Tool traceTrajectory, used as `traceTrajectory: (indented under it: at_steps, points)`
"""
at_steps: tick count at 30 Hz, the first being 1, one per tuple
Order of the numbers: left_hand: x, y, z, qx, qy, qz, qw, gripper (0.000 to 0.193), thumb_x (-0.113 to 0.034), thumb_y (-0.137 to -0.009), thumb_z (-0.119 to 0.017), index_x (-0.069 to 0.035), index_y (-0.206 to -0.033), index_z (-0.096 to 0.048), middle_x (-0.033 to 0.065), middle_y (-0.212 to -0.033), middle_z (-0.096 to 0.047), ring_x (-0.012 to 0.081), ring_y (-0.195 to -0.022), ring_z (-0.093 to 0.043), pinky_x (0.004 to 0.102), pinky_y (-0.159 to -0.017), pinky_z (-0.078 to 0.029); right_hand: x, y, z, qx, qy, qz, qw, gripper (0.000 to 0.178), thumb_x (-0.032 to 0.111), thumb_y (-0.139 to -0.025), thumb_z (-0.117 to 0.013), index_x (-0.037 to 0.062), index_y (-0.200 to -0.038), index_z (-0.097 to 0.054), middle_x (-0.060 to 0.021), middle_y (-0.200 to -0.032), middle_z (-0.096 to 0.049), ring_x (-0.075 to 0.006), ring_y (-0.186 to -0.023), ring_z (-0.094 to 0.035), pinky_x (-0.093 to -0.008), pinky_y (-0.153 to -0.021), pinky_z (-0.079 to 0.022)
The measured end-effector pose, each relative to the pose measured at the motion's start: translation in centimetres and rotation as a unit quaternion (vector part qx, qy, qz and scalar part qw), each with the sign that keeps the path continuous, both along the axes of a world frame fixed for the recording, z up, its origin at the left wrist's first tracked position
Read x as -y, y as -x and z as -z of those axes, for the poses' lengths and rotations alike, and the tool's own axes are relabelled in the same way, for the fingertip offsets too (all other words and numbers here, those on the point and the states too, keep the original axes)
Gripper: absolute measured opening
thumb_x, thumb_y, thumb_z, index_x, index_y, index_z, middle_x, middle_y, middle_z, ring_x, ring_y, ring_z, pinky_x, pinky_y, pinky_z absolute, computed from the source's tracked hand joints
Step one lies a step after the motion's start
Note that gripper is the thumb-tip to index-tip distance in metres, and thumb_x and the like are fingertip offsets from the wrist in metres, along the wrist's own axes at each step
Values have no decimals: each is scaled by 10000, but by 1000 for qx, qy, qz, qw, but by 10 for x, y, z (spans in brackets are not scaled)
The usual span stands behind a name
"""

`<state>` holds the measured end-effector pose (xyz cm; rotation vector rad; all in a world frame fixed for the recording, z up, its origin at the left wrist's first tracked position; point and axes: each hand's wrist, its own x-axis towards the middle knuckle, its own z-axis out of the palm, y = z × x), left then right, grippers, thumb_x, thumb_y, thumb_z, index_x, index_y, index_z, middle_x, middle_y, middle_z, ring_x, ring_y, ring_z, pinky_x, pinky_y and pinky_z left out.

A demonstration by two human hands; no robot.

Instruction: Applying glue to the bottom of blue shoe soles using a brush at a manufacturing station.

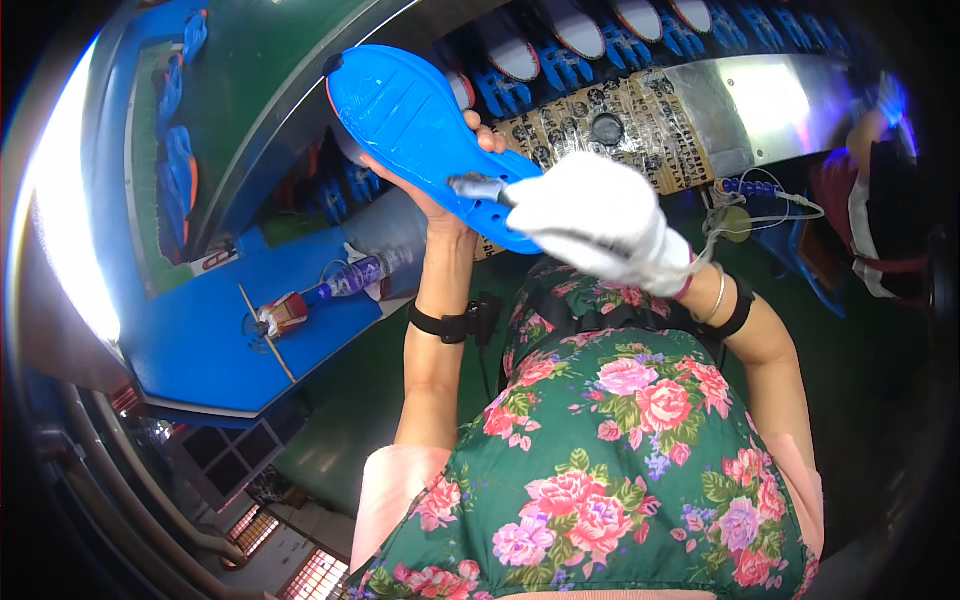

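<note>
A blue shoe sole (pixel 395 115) is tilted up in front of me, its wide end at the upper left. My left hand (pixel 440 212), bare, is wrapped around its underside and edges, with fingertips showing along the right edge. In a white glove, my right hand (pixel 592 215) is closed around a small brush (pixel 478 188). The brush's dark tip lies over the sole's narrower part, close to some small holes. Wet-looking shiny streaks show on the blue surface. Most of the brush handle is hidden by the glove.
Behind the sole is a taped cardboard sheet (pixel 645 120) bearing a round black piece (pixel 607 127). Rows of blue shoe parts (pixel 625 48) line the far side. At left, a blue table (pixel 190 335) holds a purple-wrapped bottle (pixel 355 277) and a stick (pixel 268 335). Another person's arm (pixel 865 150) is at right.
</note>
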<state>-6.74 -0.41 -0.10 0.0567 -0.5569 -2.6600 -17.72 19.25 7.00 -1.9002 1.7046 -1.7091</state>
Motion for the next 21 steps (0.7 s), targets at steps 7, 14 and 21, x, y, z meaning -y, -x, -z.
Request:
traceTrajectory:
  at_steps: [7,14,21]
  points:
    - [15,-10,11,39,-37,1,999,1209,-1026,-709,-340,-8,-1332,-531,161,-1010,-673,314,-810,-673,479,-716,-569,-2,-14,-3,121,-8,-77,990,218,59,-766,-829,122,-971,-789,-72,-996,-772,-243,-825,-725,-342,-709,-576]
    - [32,-6,-3,112,29,104,988,1222,-1015,-723,-344,-36,-1446,-458,216,-1110,-673,332,-794,-684,473,-717,-579,-7,-17,9,39,-8,-139,989,309,37,-783,-791,122,-1078,-761,-78,-1055,-762,-274,-834,-709,-359,-711,-575]
    - [45,7,-4,140,67,198,968,1292,-1029,-705,-258,-9,-1471,-461,247,-1128,-679,394,-873,-740,504,-724,-647,-4,-8,9,25,-56,-159,985,270,32,-772,-815,94,-1032,-771,-94,-1035,-769,-273,-851,-716,-371,-731,-566]
